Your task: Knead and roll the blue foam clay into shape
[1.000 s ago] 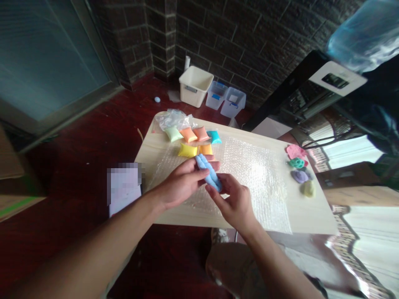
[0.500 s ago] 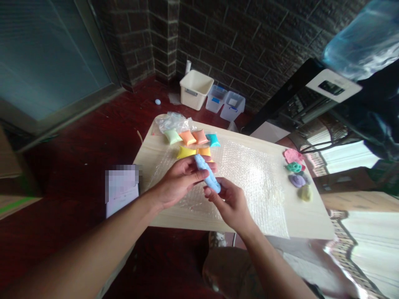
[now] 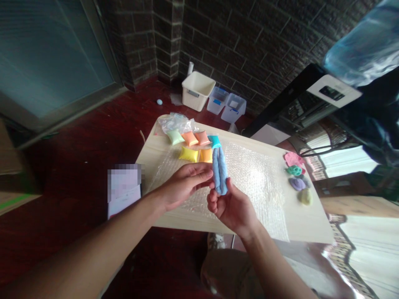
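A strip of light blue modelling clay (image 3: 220,172), doubled into two strands lying side by side, is held up above the table. My right hand (image 3: 235,207) grips its lower end between thumb and fingers. Left of the clay, my left hand (image 3: 190,180) has its fingers stretched out, with the tips right at the strip's edge; whether they touch it is hard to tell. Behind lie soft packets: a yellow packet (image 3: 188,154), an orange-yellow packet (image 3: 205,155) and a turquoise packet (image 3: 214,141), which the clay's upper end nearly overlaps.
Bubble wrap (image 3: 252,178) covers much of the wooden table (image 3: 311,222). Shaped pink clay (image 3: 293,159), green clay (image 3: 294,170) and purple clay (image 3: 297,183) lie at the right edge. Clear plastic bags (image 3: 176,122) sit at the back left. Beyond, a cream basket (image 3: 196,93) stands on the floor.
The blue clay has turned more upright and now shows two strands. My left hand has slipped off it to the left side, while my right hand keeps hold of the lower end.
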Available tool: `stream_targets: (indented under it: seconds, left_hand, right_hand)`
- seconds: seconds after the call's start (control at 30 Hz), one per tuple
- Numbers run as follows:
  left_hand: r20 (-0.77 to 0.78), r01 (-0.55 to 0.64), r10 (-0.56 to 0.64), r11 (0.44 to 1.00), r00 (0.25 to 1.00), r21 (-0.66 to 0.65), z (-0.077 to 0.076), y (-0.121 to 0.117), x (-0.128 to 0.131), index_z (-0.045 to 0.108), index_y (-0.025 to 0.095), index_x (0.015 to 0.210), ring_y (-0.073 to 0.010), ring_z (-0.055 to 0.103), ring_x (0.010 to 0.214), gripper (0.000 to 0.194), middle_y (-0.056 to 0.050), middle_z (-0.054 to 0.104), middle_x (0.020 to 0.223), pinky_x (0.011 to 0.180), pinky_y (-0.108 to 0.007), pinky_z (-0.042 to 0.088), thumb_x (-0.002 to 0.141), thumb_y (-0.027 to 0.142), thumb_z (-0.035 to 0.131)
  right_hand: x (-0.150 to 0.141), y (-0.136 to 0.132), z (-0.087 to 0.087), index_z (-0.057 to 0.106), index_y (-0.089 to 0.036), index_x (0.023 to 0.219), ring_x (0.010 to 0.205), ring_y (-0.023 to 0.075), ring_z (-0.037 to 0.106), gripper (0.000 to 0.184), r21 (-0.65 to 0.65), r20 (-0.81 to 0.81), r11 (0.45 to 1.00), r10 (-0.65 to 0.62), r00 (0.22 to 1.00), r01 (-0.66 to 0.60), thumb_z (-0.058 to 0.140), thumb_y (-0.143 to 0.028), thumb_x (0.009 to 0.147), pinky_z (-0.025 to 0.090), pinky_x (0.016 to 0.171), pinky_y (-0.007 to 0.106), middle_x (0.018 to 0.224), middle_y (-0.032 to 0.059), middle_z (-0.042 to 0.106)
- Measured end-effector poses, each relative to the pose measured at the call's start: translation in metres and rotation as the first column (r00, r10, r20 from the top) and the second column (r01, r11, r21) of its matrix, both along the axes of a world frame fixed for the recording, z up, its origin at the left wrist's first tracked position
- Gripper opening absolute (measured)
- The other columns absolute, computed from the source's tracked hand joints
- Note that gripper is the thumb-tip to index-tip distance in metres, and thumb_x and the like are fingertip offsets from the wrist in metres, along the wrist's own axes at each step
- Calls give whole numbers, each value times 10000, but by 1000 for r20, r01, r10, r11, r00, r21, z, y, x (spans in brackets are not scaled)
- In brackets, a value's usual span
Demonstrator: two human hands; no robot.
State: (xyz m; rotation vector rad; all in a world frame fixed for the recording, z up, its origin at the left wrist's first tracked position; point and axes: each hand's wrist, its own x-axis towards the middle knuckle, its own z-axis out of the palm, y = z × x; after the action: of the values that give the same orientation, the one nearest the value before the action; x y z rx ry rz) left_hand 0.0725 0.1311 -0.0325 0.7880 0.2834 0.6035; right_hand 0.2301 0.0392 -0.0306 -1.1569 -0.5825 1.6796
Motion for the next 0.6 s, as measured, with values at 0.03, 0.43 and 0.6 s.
stream_targets:
  seconds: [0.03,0.43,0.6]
  left_hand:
    - [-1,8,-8,1000,1000,-14,0,-1,0,709,136,908,-141,604,671,219,-35,632,762,669,-284,537,925,351,753]
    - [47,20,-19,999,999,-26,-5,-1,-2,710,151,976,-159,663,731,170,-56,680,880,725,-323,562,965,321,704]
    - [-173,7,2,999,985,53,-12,-4,0,730,151,1052,-204,665,980,280,-78,715,1041,877,-335,535,852,322,824]
  right_hand:
    - [-1,0,1,746,-207,928,614,181,618,520,-16,-2,1000,6,1000,-6,581,-700,922,543,605,310,745,64,718]
    - [6,2,-5,756,-172,858,674,225,682,638,92,149,995,18,989,-32,428,-707,971,537,661,349,759,110,756]
    - [14,1,-5,729,-233,1037,822,222,702,385,332,388,933,-269,882,139,586,-585,975,568,735,352,931,67,755]
